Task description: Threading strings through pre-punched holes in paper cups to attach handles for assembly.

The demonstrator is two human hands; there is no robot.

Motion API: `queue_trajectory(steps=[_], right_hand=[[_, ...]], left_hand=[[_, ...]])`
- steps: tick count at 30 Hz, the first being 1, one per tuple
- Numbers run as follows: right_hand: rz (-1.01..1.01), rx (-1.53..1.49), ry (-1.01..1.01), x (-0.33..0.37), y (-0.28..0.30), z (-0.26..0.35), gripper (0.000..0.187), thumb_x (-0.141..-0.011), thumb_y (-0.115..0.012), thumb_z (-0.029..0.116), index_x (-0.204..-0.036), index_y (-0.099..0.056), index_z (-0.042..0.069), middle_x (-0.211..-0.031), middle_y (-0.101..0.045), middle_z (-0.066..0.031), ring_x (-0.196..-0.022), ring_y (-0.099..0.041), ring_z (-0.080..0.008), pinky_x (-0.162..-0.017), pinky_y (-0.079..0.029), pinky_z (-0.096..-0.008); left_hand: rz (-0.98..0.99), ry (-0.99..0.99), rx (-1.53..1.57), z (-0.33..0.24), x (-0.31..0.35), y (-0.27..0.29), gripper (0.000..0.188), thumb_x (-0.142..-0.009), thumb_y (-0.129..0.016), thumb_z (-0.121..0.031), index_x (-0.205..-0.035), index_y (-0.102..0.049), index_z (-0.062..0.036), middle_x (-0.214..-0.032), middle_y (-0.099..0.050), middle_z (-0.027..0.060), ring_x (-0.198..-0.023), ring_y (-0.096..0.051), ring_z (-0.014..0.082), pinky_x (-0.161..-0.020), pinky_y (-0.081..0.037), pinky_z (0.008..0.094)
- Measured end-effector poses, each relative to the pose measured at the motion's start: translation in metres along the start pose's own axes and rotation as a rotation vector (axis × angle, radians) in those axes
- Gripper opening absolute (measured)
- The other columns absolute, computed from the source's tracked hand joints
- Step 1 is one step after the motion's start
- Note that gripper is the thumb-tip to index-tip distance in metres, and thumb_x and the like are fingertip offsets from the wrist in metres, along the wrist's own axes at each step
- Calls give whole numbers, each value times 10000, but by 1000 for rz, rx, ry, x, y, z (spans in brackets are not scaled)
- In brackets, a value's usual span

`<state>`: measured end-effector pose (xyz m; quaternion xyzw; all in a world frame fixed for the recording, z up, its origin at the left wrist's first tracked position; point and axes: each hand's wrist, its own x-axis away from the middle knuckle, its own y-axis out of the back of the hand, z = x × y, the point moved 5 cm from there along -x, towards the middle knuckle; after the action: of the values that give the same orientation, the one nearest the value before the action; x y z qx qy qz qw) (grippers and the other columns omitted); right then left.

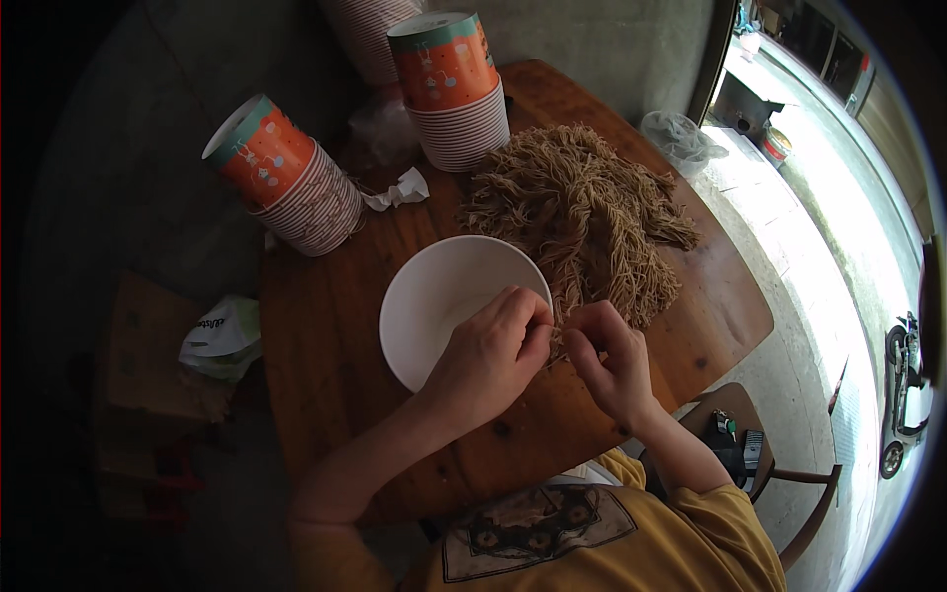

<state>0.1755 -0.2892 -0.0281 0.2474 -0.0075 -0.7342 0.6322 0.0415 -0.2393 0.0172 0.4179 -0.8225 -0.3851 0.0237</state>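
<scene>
A heap of tan twisted cords (592, 212) lies loosely tangled on the wooden table. In front of it, a round white paper tub (414, 306) has its mouth facing up. My left hand (498, 340) is closed in a pinch over the tub's right rim. Close beside it, just past the near edge of the heap, my right hand (607, 360) is also closed, fingertips toward the left ones. Bits of tan strand show in the gap between both hands. What the fingers pinch is too small and covered to make out.
Two stacks of orange-and-green paper tubs, a left stack (286, 178) and a right stack (449, 89), stand at the back. Crumpled white paper (400, 189) lies between them. A clear plastic bag (681, 138) hangs near the far right edge. A chair (735, 414) stands at the right.
</scene>
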Motion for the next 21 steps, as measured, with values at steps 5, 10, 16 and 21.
queue_trajectory(steps=[5,10,16,21], right_hand=[[-30,-62,-109,2,-1,-4,107,-902,-540,91,-977,-496,28,-639,-588,-82,-556,-595,-179,-531,-450,-281],[-54,-119,-138,4,-4,-6,102,-923,-525,113,-957,-488,24,-629,-579,-73,-543,-577,-156,-516,-435,-274],[-24,-250,-182,6,-6,-11,103,-941,-503,129,-943,-487,27,-594,-527,-16,-527,-498,-74,-490,-394,-241],[30,-284,-243,7,-4,-11,115,-950,-492,142,-941,-490,28,-611,-524,-11,-542,-485,-58,-501,-392,-227]], left_hand=[[-14,54,-15,3,1,1,85,-862,-576,-60,-903,-512,-22,-826,-602,96,-731,-623,229,-641,-491,337],[-10,64,-25,4,2,2,84,-864,-571,-60,-902,-507,-21,-826,-604,100,-732,-624,236,-640,-491,341],[10,48,-15,3,3,4,108,-862,-548,-33,-889,-444,-19,-848,-560,120,-710,-603,281,-609,-484,386],[9,79,-37,4,5,5,78,-871,-559,-54,-911,-499,-24,-834,-601,97,-761,-622,246,-662,-487,347]])
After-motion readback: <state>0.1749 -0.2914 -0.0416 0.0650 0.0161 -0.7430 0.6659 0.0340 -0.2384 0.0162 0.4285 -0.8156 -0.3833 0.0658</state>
